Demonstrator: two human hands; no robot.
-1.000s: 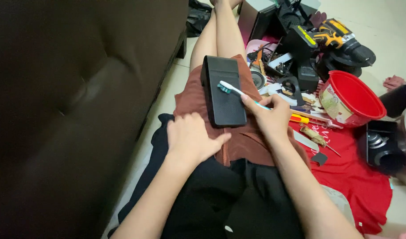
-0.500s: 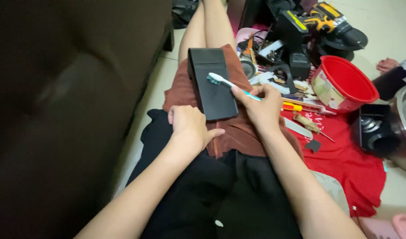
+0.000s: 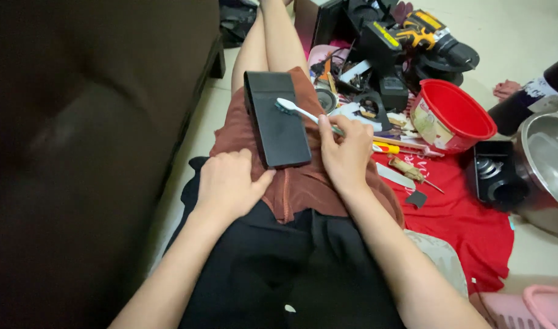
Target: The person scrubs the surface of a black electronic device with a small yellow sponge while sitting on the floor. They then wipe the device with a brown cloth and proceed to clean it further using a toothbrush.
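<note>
Floor cluttered with tools; on the lap a black case (image 3: 277, 120) is steadied by the left hand (image 3: 228, 181), a toothbrush (image 3: 303, 113) gripped in the right hand (image 3: 346, 151), bristles on the case.

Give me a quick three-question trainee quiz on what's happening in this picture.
1. True or false: the right hand holds a toothbrush.
2. Where does the brush head rest? A) in the red bucket B) on the black flat case C) on the sofa
3. Fill in: the left hand touches the case's near ____.

Key: 1 true; 2 B; 3 corner.
</note>
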